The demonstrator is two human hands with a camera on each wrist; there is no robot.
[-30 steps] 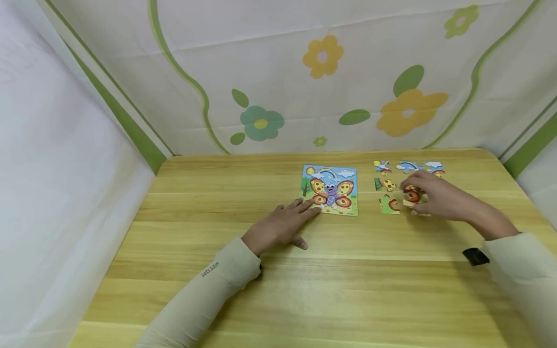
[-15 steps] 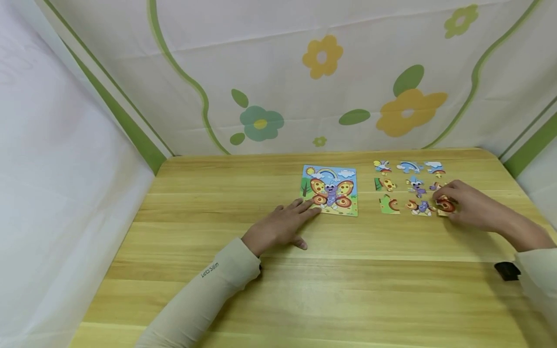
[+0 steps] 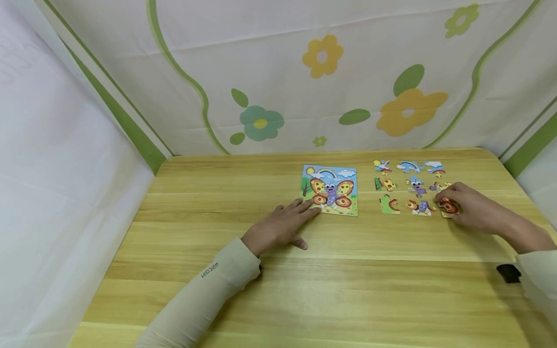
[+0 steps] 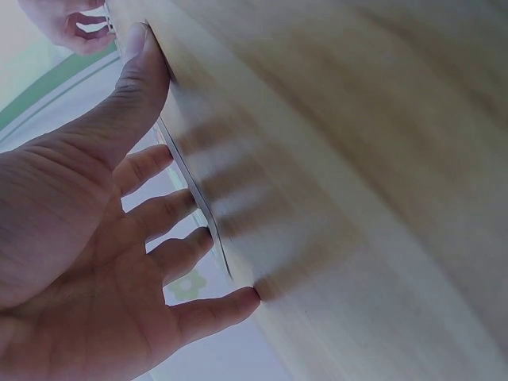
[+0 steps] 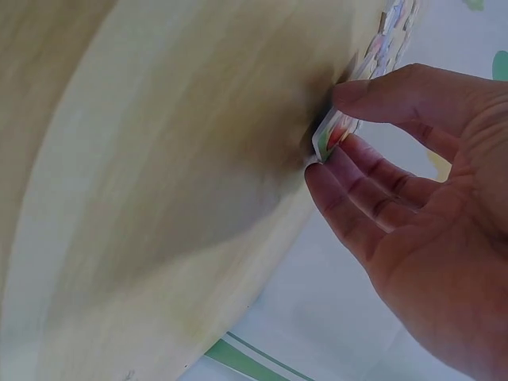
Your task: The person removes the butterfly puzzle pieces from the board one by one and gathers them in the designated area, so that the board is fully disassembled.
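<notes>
My right hand pinches a jigsaw puzzle piece with a red-brown swirl, low at the lower right of a group of loose pieces. In the right wrist view the thumb and fingertips grip this piece by its edges, tilted close to the table. A piece with a purple body and feet lies just left of it. With spread, straight fingers, my left hand rests at the lower left edge of a square butterfly picture board. The left wrist view shows its fingertips along the board's thin edge.
Several other puzzle pieces lie in spaced rows, among them a rainbow piece and a green corner piece. The wooden table meets a flower-printed cloth at its back edge.
My right hand has carried the swirl piece rightward, from over the bottom middle piece to the lower right corner, then shifted it slightly further. The left hand stays still.
</notes>
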